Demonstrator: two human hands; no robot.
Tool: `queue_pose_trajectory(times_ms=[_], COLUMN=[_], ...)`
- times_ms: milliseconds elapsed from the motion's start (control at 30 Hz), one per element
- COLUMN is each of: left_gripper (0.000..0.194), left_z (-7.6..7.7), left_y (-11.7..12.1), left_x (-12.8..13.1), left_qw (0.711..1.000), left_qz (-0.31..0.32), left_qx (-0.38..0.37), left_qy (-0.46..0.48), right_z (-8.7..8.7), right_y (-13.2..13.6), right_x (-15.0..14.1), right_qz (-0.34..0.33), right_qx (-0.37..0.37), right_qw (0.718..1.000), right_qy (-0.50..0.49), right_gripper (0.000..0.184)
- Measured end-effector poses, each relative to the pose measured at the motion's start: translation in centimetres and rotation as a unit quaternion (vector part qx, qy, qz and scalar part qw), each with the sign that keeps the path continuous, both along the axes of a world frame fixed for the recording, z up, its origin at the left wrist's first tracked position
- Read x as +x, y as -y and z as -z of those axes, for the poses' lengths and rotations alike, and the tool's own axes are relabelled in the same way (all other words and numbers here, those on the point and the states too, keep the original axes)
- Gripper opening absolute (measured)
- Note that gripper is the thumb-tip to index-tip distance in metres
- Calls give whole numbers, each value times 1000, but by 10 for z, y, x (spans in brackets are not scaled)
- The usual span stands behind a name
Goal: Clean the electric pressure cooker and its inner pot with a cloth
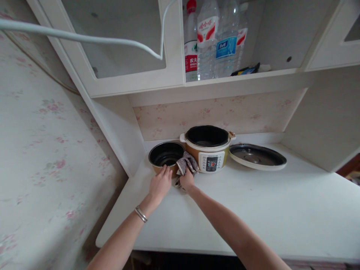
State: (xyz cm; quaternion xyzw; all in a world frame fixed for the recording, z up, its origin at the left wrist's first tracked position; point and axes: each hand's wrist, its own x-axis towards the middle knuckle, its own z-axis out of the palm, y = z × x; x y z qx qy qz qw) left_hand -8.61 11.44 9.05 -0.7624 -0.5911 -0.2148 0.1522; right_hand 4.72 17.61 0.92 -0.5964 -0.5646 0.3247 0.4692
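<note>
Pot [166, 153]: left on counter [253, 210], beside cooker [212, 162] | Left hand [161, 182]: fingers together at pot's near edge, grip unclear | Right hand [186, 180]: clutching cloth [188, 161] at pot's right | Step: apparently wiping | Further wiping would call for steadying pot

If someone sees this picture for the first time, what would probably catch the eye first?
Probably the open white-and-gold cooker near the back of the white counter, with its control panel facing the camera. Left of it, the right hand grips a crumpled cloth beside a dark-lined pot, whose near rim the left hand touches. Above, plastic bottles in the cabinet also stand out.
</note>
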Motion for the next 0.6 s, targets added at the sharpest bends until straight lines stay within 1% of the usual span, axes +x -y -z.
queue_pose_trajectory(times_ms=[67,100,167,233,300,367,433,500,533,600], left_gripper=[44,44,45,47,48,49,49,49,49,48], left_z=[-6,-10,-19,-24,-23,-16,-6,2,5,9], left_y=[1,-2,-12,-26,-39,-45,-44,-35,-29,-16], left_x=[2,-4,-26,-57,-85,-102,-103,-93,-86,-71], left_qw=[999,998,999,999,1000,1000,999,999,999,1000], left_qz=[42,51,43,16,-5,-5,-12,-22,-18,16], left_qx=[-12,-12,0,12,1,-27,-43,-37,-31,-20], left_qy=[19,26,32,25,5,-15,-15,-1,4,5], right_z=[-4,-7,-10,-13,-13,-12,-10,-7,-5,-3], right_y=[-3,-5,-9,-12,-15,-16,-15,-13,-11,-5], right_x=[6,9,14,16,15,11,6,2,0,-3], right_qz=[-12,-20,-35,-44,-46,-45,-38,-16,-3,14], right_qx=[1,3,7,9,9,9,7,-1,-6,-18], right_qw=[1000,1000,999,999,999,999,999,1000,1000,1000], right_qy=[1,2,5,5,3,0,-3,-4,-5,-6], right_gripper=[69,68,65,64,65,67,67,67,68,70])
